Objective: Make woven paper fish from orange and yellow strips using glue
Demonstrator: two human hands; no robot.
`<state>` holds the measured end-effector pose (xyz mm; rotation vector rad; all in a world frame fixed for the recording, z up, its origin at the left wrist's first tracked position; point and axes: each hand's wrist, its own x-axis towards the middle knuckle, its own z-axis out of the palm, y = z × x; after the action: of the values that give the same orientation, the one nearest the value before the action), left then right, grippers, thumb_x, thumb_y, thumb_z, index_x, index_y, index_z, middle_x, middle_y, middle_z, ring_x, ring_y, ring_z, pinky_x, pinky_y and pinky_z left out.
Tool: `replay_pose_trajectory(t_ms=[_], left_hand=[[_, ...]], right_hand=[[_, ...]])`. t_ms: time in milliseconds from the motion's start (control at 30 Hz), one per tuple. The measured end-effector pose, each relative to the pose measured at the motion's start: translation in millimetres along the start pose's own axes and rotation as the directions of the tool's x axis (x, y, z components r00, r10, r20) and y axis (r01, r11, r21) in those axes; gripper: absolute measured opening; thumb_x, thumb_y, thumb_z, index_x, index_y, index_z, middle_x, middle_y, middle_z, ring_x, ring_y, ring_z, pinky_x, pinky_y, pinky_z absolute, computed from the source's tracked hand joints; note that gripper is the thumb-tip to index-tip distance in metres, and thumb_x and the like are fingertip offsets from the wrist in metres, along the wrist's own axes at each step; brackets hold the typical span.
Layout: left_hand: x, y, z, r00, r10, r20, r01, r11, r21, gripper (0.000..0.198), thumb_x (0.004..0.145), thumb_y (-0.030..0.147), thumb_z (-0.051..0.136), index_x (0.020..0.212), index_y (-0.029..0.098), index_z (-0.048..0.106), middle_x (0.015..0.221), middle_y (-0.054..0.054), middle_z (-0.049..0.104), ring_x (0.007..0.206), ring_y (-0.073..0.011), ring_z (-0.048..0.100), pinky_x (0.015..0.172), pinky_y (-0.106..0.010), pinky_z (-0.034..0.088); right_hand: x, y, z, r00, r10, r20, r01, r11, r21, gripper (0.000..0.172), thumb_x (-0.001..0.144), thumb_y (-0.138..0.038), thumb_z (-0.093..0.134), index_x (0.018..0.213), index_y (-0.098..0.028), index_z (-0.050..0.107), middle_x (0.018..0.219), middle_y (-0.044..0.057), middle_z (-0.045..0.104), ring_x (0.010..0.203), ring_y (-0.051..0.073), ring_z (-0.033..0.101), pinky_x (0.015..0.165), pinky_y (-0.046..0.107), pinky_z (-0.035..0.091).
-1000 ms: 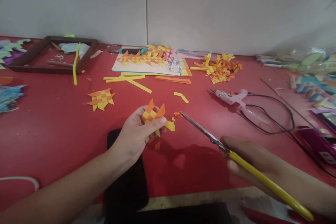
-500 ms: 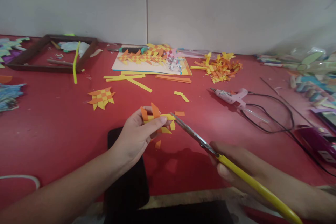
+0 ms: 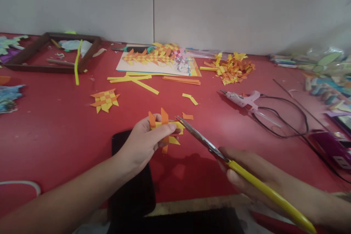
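The left hand (image 3: pixel 144 142), at centre frame, has its grip clenched on a woven piece (image 3: pixel 163 124) of orange and yellow paper. The thumb lies across the top and the fingers curl beneath. The piece is held just above the red counter (image 3: pixel 55 135), with two orange points standing up behind the thumb and yellow and orange ends poking out below it.

The right hand (image 3: pixel 246 175), at lower right, grasps the scissors (image 3: pixel 201 140) around the yellow handle. The blades run up and left, and their tips touch the yellow strip at the right edge of the piece. How far the blades are parted is hard to make out, since they look almost together. The handle's far end is cut off by the bottom edge of the frame, and the right-hand fingers under it are mostly hidden.

A dark phone (image 3: pixel 131 190) lies under the left wrist, partly covered by the forearm. A second woven star (image 3: pixel 105 100) lies on the counter at left of centre. Behind it are yellow strips (image 3: pixel 134 79) and a sheet (image 3: pixel 156 64) carrying more weaving. A scrap pile (image 3: pixel 231 67) sits at upper right, with a glue gun (image 3: pixel 241 98) and its looped cord (image 3: pixel 285 124) below it. A brown frame (image 3: pixel 49 53) is at upper left. The items at the far right edge are blurred.
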<state>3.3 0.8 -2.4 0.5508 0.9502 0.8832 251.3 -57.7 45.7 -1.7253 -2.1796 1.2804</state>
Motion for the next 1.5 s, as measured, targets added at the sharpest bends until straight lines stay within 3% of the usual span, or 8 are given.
replay_pose_trajectory(t_ms=[367, 1000, 1267, 1500], left_hand=[[1.0, -1.3, -1.1, 1.0, -0.022, 0.012, 0.022, 1.0, -0.003, 0.012, 0.074, 0.021, 0.08, 0.079, 0.017, 0.07, 0.083, -0.002, 0.077, 0.082, -0.0146, 0.073, 0.063, -0.016, 0.056], [-0.4, -0.6, 0.5, 0.999, -0.039, -0.022, 0.039, 0.999, 0.007, 0.016, 0.072, 0.02, 0.082, 0.077, 0.016, 0.068, 0.082, -0.002, 0.077, 0.077, -0.0129, 0.073, 0.062, -0.016, 0.054], [-1.2, -0.4, 1.3, 1.0, -0.018, -0.01, 0.018, 1.0, 0.018, 0.016, 0.071, 0.02, 0.081, 0.077, 0.017, 0.066, 0.084, -0.005, 0.077, 0.077, -0.0152, 0.073, 0.062, -0.019, 0.055], [-1.1, -1.2, -1.2, 0.999, -0.032, -0.01, 0.033, 0.998, 0.052, 0.02, 0.072, 0.023, 0.081, 0.078, 0.016, 0.063, 0.087, -0.007, 0.077, 0.08, -0.0183, 0.073, 0.058, -0.02, 0.055]], right_hand=[[1.9, -4.2, -0.2, 0.999, 0.03, 0.022, -0.031, 0.999, 0.044, 0.051, 0.084, -0.07, 0.048, 0.075, -0.022, 0.062, 0.064, 0.002, 0.063, 0.055, 0.015, 0.055, 0.047, 0.024, 0.046], [2.7, -6.7, -2.4, 0.997, 0.079, 0.011, -0.079, 0.997, 0.002, 0.048, 0.083, -0.069, 0.05, 0.073, -0.023, 0.061, 0.067, 0.002, 0.065, 0.058, 0.017, 0.058, 0.052, 0.026, 0.05], [1.0, -2.0, -0.8, 0.997, 0.073, 0.019, -0.074, 0.996, 0.041, 0.044, 0.084, -0.065, 0.052, 0.074, -0.024, 0.062, 0.066, 0.002, 0.063, 0.058, 0.016, 0.055, 0.048, 0.024, 0.047], [7.3, -6.3, -3.6, 0.993, 0.097, 0.063, -0.104, 0.988, 0.114, 0.052, 0.081, -0.07, 0.053, 0.069, -0.02, 0.058, 0.061, 0.0, 0.057, 0.052, 0.012, 0.048, 0.045, 0.023, 0.04]])
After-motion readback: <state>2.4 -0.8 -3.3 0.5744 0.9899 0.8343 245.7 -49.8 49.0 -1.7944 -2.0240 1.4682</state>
